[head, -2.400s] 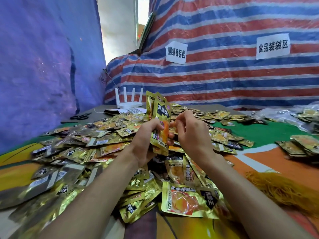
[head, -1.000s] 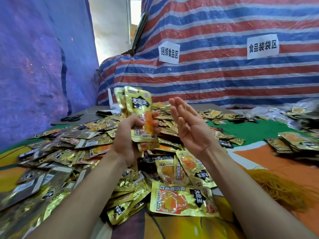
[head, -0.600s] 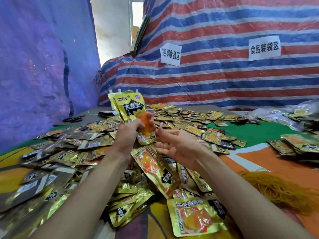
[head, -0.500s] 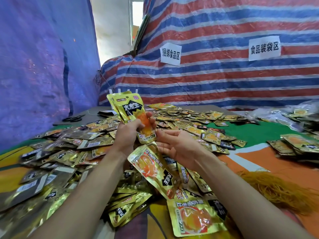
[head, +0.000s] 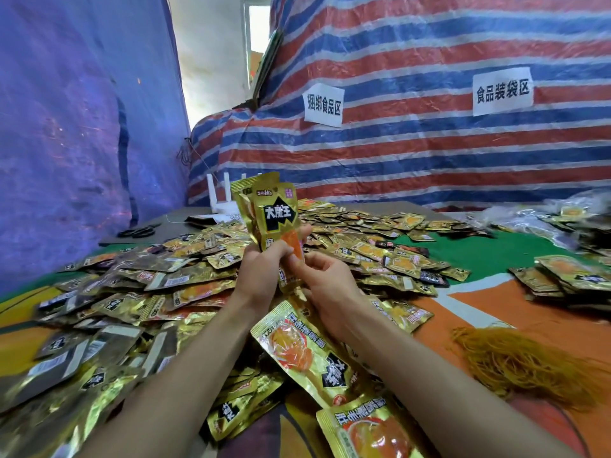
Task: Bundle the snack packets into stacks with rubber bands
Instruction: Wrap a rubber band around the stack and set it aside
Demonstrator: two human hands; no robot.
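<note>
Head cam: L hand (head: 261,276) clamps a small stack (head: 276,216) of packets upright, above the loose pile (head: 172,282). R hand (head: 327,289) is right up against the stack's bottom end, fingers curled. One packet (head: 297,352) hangs under its palm, can't tell if it's pinched. No band on the stack yet; rubber bands (head: 522,361) well apart, to the right. Risk IMO: slick foil, so the stack fans or slips if R hand lets go to fetch a band.
</note>
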